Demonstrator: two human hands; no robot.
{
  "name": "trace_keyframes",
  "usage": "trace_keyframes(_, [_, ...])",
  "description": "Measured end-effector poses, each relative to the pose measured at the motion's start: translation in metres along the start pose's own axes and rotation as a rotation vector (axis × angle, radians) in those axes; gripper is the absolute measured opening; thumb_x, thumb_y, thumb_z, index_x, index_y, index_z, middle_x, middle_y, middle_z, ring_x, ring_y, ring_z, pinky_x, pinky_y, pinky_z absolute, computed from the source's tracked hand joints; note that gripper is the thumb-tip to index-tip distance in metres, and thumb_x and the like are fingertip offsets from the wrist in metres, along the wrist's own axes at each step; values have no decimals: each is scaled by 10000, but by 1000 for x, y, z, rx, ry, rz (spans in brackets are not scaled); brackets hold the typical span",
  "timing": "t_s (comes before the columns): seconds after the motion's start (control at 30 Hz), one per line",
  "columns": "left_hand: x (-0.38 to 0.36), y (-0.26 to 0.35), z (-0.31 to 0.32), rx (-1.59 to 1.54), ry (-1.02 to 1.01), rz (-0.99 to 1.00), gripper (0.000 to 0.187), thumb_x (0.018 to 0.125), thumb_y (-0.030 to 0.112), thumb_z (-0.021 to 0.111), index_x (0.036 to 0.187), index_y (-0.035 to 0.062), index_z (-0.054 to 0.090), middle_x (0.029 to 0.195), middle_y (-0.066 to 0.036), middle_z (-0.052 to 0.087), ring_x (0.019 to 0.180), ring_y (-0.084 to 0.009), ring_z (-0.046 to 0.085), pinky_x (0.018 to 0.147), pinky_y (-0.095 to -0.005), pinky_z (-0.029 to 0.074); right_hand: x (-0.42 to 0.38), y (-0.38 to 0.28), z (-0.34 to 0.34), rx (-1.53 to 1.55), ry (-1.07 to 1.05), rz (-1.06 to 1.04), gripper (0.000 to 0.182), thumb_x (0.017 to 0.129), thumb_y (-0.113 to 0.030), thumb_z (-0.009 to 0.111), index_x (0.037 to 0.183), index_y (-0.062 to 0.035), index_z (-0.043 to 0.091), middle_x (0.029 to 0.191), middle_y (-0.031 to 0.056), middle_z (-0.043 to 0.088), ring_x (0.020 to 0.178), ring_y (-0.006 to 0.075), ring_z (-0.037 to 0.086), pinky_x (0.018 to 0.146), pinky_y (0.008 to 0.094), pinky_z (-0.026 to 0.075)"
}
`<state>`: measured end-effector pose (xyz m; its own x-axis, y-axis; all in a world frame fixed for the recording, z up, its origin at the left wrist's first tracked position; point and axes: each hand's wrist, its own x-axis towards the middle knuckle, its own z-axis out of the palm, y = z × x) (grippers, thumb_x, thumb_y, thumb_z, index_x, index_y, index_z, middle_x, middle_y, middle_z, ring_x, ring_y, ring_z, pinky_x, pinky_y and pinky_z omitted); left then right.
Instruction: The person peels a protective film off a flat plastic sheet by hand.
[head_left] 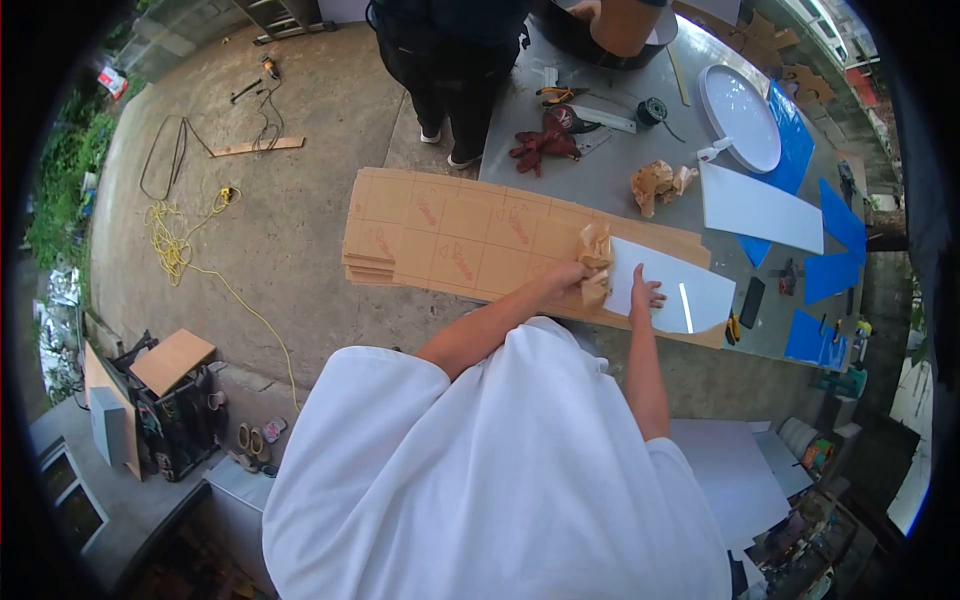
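A long sheet covered in printed brown paper [470,235] lies on a stack at the near edge of the grey table. Its right part is bare, a glossy white surface [675,285]. At the edge of the bare part, my left hand [568,278] is closed on the crumpled, peeled-back brown paper [595,262]. My right hand [645,295] rests on the white surface with its fingers spread.
Across the table [610,165] are red gloves [545,145], crumpled paper [660,187], a round white tray [740,117], a white panel [762,208] and blue pieces [832,277]. Pliers [733,328] lie near the right end. A person [445,60] stands beyond. Yellow cord [170,240] lies on the floor.
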<state>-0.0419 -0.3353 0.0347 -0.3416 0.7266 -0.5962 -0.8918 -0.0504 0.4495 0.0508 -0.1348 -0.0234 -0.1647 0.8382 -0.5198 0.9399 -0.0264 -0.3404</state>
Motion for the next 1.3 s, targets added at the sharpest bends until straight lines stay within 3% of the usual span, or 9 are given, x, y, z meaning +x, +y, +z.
trace_keyframes(0.3, [-27,14,-74,398,180,-8,188,880,81,594,1065,47,592,940,-33,600,714,-142,546,612,-287,443,-40,-47,5,-188,-74,145,1589,415,-782,759,1455,-54,-195,1491,281,-236,1382,457,-204,1059,680,-20])
trace_keyframes(0.57, [-101,49,-82,216,307,-21,204,895,109,615,1072,19,568,992,-49,588,876,-155,570,707,-327,501,-43,-66,5,-146,-65,183,1571,439,-772,758,1451,-56,-205,1483,271,-267,1374,439,-249,1042,695,-47])
trace_keyframes(0.63, [-137,66,-80,208,549,-30,195,887,104,624,1054,17,574,985,-55,601,875,-166,590,700,-323,516,-44,-64,6,-181,-64,180,1563,453,-771,753,1448,-50,-212,1477,277,-276,1370,437,-260,1037,697,-51])
trace_keyframes(0.87, [-269,176,-170,295,507,54,283,875,37,605,1153,-6,571,1061,-113,636,933,-209,640,769,-352,542,-44,-58,10,-153,-74,173,1571,449,-767,759,1443,-54,-227,1466,280,-294,1365,430,-276,1047,689,-57])
trace_keyframes(1.03, [-270,168,-201,260,491,123,324,904,74,568,1218,2,537,1154,-129,612,1009,-234,624,861,-374,524,-43,-61,12,-170,-43,147,1582,437,-777,754,1441,-53,-231,1469,286,-279,1368,435,-265,1036,703,-57])
trace_keyframes(1.13, [-236,115,-182,-251,258,224,387,936,195,512,1281,22,485,1233,-108,583,1096,-250,587,971,-419,461,-46,-66,18,-216,26,111,1440,539,-729,749,1483,-41,-93,1499,296,-188,1389,473,-162,1034,717,7])
trace_keyframes(1.2, [-212,76,-178,-408,108,118,438,932,261,511,1302,30,469,1260,-116,570,1115,-260,577,992,-433,445,-65,-70,24,-429,196,-549,1200,649,-622,757,1489,-29,139,1522,301,45,1423,434,36,1104,598,128])
trace_keyframes(1.23, [-200,62,-172,-507,41,37,456,924,282,522,1302,33,470,1263,-125,568,1114,-265,578,988,-434,448,-81,-78,25,-429,193,-565,1200,649,-622,757,1489,-29,139,1522,301,45,1423,434,36,1104,598,128])
trace_keyframes(1.3, [-170,57,-148,-448,-75,-60,489,916,317,524,1306,28,466,1257,-133,572,1110,-267,581,975,-434,456,-131,-100,23,313,-562,-734,924,732,-503,756,1416,-21,363,1449,253,326,1371,315,297,1097,416,274])
